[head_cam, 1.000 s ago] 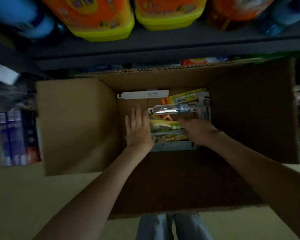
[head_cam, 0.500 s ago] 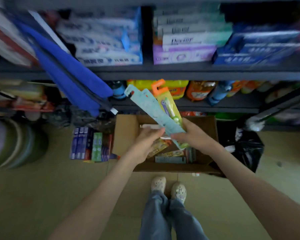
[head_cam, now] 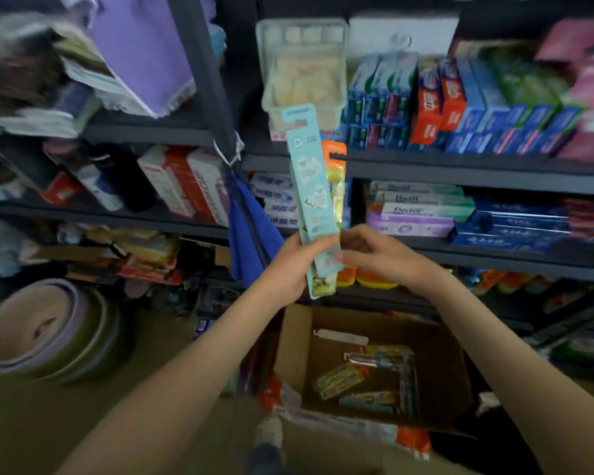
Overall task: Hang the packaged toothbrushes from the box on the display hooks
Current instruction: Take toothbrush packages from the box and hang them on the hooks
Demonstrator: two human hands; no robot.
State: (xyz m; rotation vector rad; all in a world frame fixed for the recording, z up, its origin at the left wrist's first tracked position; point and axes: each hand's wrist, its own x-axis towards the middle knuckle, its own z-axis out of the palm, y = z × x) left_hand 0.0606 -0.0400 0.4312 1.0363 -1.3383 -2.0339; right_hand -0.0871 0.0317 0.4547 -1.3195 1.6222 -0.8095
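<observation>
Packaged toothbrushes, a teal pack [head_cam: 311,186] with an orange pack [head_cam: 335,166] just behind it, are standing nearly upright above the box [head_cam: 439,365], with their long axes vertical and hang-holes on top. The left hand [head_cam: 294,265] is curling its fingers round their lower ends. The right hand [head_cam: 381,255] is pinching the teal pack's bottom from the opposite side, probably separating the two, though blur is obscuring that. No display hooks are showing; the hanging ends are pointing up, away from both hands, toward the shelves [head_cam: 460,166].
</observation>
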